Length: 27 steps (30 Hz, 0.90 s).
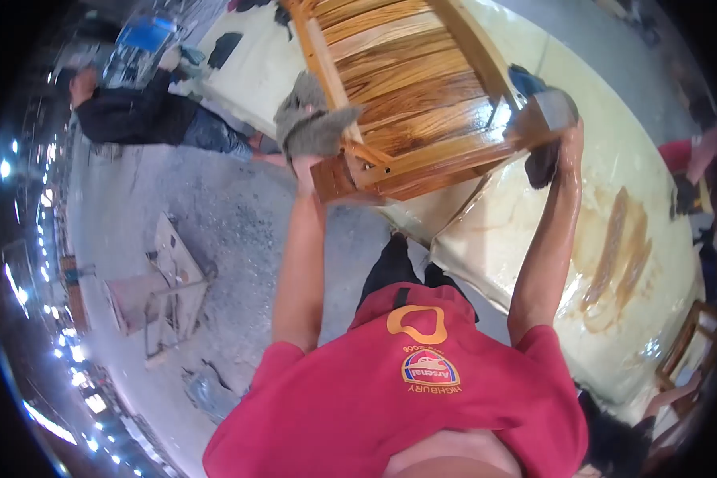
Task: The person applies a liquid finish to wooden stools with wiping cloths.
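Here's the slatted wooden piece (pixel 414 88), glossy and tilted, up at the near edge of the pale-covered bench (pixel 486 239), both arms stretched out to it. The left hand (pixel 304 119) is at its left side, tucked under a grey cloth (pixel 315 131); fingers are hidden, so how far they close can't be told. Over on the right, the right hand (pixel 567 131) is at the block-like end, beside a dark cloth (pixel 542 166), its grip mostly hidden too. Brown smears (pixel 617 255) streak the bench's cover, and off left a person in dark clothing (pixel 135 115) leans towards its far side.
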Tool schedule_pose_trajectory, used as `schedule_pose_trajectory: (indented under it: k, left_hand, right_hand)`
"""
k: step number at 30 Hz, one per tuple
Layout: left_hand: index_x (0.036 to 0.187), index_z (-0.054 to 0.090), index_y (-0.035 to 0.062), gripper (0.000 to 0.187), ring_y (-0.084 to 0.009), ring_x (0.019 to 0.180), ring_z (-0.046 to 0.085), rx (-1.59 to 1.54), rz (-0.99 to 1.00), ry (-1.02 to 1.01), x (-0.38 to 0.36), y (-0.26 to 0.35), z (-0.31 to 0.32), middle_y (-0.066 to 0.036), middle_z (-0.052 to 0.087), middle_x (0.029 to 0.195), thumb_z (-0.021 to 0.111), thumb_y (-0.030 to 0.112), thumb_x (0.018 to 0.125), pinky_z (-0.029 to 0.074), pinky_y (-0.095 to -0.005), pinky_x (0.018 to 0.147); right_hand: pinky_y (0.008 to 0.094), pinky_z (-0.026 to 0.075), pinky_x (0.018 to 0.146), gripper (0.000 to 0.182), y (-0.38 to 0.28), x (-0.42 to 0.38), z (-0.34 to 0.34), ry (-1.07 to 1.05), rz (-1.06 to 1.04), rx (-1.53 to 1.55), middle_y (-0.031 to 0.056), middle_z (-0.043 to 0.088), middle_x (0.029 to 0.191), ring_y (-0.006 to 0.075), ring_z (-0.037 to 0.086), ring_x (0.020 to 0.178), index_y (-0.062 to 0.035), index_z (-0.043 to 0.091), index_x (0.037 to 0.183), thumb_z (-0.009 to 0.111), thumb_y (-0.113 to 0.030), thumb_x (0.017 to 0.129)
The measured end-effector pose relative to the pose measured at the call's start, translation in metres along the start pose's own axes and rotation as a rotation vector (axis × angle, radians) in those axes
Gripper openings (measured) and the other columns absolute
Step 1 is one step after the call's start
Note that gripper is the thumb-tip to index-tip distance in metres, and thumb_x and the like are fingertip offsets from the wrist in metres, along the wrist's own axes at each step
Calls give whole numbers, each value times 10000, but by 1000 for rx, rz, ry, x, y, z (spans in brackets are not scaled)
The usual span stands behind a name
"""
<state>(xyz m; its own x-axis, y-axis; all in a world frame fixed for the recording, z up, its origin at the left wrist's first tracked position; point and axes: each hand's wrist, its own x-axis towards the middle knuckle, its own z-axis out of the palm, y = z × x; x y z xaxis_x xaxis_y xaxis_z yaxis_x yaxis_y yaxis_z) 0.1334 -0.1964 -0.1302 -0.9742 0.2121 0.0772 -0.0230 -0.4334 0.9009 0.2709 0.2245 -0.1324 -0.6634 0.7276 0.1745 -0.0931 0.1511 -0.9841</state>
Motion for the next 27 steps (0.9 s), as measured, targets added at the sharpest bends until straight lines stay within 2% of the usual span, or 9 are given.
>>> schedule_pose_trajectory:
  k: [3,5,9,11,15,19,20,24,27]
  left_hand:
    - [1290,514,77,316,-197,1107,553,-193,-180,193,-23,10,5,-24,569,1198,445,221,1018,489,-388,900]
    - [1228,548,73,263,-189,1041,571,-262,-168,364,-30,39,3,-15,597,1111,450,186,1012,516,-396,821]
    - [1269,502,56,308,-230,1012,576,358,450,463,-95,85,13,-92,591,1124,477,228,1015,477,-366,878]
    - [1266,466,7,316,-254,1025,540,747,462,422,-104,117,45,-134,555,1134,477,186,1007,436,-389,934]
    - [1218,382,-64,302,-297,1129,410,1156,809,549,-97,25,26,-217,415,1230,449,40,943,312,-406,1045]
    - [1123,393,-71,211,-365,986,422,619,381,682,-97,-103,-22,-253,423,1095,433,82,984,351,-435,943]
    - [1131,382,-76,219,-350,992,413,297,386,625,-94,-100,-32,-247,418,1095,425,91,995,345,-429,952]
    - [1179,339,-70,269,-339,1011,398,552,615,605,-92,7,26,-250,395,1115,415,124,1008,320,-387,1008]
    - [1206,311,-73,350,-331,1068,398,1025,855,688,-75,-57,0,-255,390,1162,448,169,995,306,-399,1029]
  right_hand:
    - [365,498,773,495,-2,-33,-1,49,200,-164,118,636,1029,233,604,900,25,589,1180,527,-297,808]
    - [398,529,831,532,-2,-69,0,-230,305,393,158,615,1162,275,632,1000,-13,493,1324,556,-349,916]
    - [406,550,781,589,20,-129,-5,-162,464,366,190,602,1128,290,643,911,10,445,1342,573,-383,923]
    - [407,554,773,575,27,-127,-2,-98,381,228,192,603,1122,290,643,896,19,450,1337,566,-363,922]
    - [399,540,817,553,10,-145,19,-164,298,249,188,609,1114,275,628,954,34,463,1321,561,-326,912]
    - [351,498,883,514,-17,-157,26,-86,441,227,157,619,1082,245,607,990,56,498,1272,594,-269,885]
    - [337,491,883,493,-4,-153,26,-92,360,235,144,621,1073,236,607,971,57,515,1250,604,-254,879]
    - [329,489,860,420,-20,-157,26,-80,320,166,114,624,1061,205,602,939,52,573,1174,609,-232,867]
    - [336,503,853,400,-23,-172,31,-60,232,157,119,626,1058,206,611,930,43,571,1186,592,-199,868]
